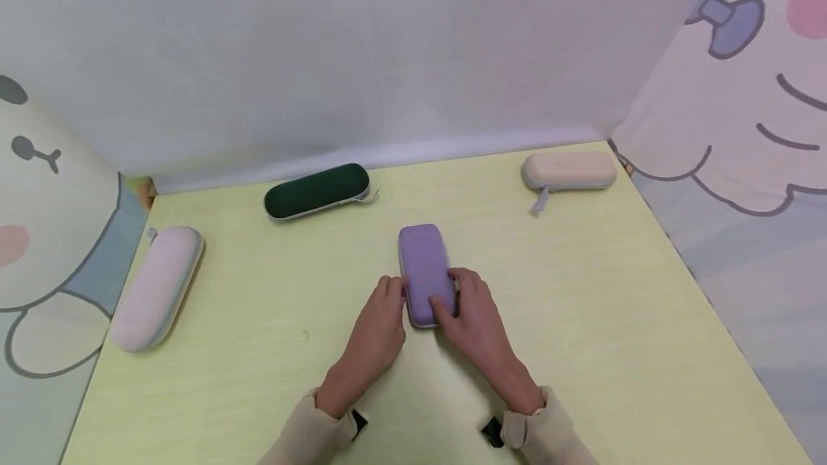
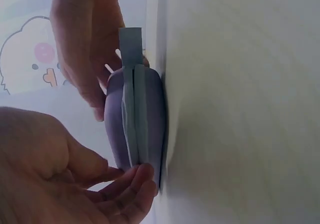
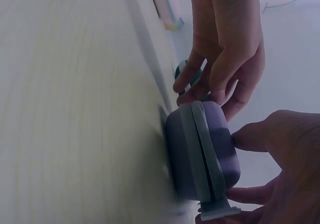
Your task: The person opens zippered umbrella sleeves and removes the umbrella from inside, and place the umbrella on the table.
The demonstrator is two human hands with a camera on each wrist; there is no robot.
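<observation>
A purple zippered glasses case (image 1: 423, 264) lies flat on the table between both hands, its long side pointing away from me. My right hand (image 1: 477, 318) grips its right side near the close end, thumb on the lid and fingers along the edge. At the left edge, my left hand (image 1: 380, 321) has thumb and fingertips pinched together against the grey zip seam (image 2: 137, 119); whether a zip pull is between them is hidden. The seam looks closed along the visible end. A grey fabric tab (image 3: 219, 209) sticks out at the end by the right hand.
Towards the back left lies a dark green case (image 1: 316, 192). A pale pink case (image 1: 158, 289) rests along the left edge of the table (image 1: 581, 350), and a peach case (image 1: 571, 169) is at the back right corner. Cloth curtains (image 1: 388, 56) stand behind and at both sides.
</observation>
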